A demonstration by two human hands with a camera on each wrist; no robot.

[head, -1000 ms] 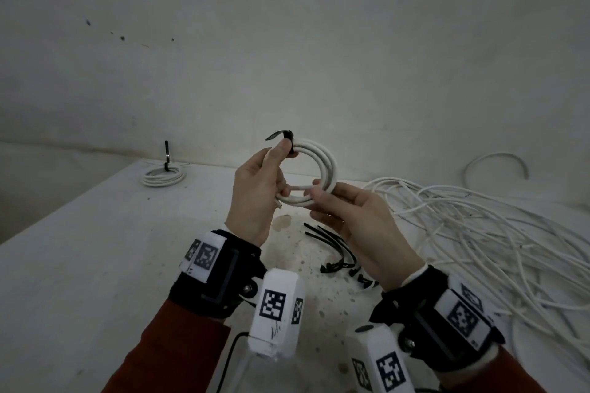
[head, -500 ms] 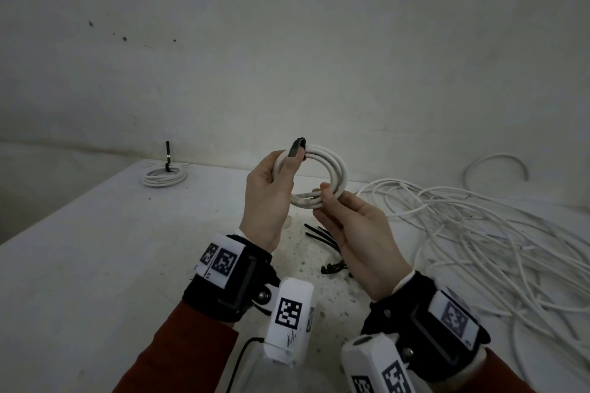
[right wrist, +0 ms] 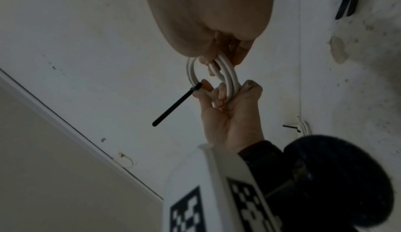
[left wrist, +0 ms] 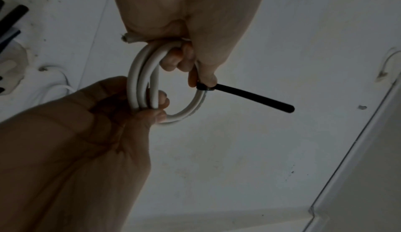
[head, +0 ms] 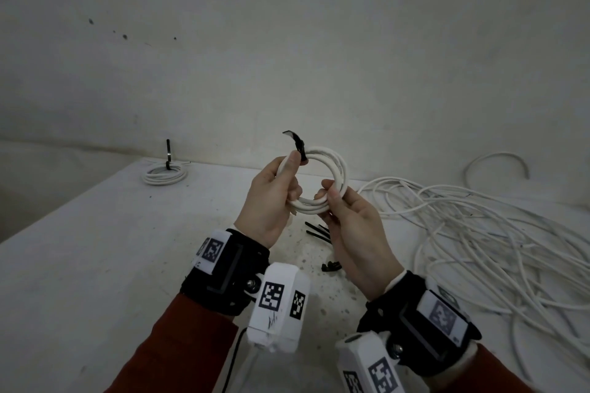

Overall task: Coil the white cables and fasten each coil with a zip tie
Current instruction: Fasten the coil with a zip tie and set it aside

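We hold one cable coil (head: 332, 175) above the table (head: 95, 249), left hand (head: 271, 198) gripping it at ten o'clock beside its zip tie (head: 298, 145), right hand (head: 354, 230) pinching at five. One tied coil (head: 165, 174) lies at ten o'clock; a loose cable pile (head: 479, 233) at three.

No words, brands or numbers can be read in any view. The only signs are black-and-white square fiducial markers: one on the left wrist band (head: 212, 249), two on the white camera housing (head: 278, 303) below that wrist, one faded on the right wrist band (head: 443, 315), and two on the white housing (head: 370, 364) near the right wrist. A scribbled black pen mark sits below the marker on the left housing, illegible.
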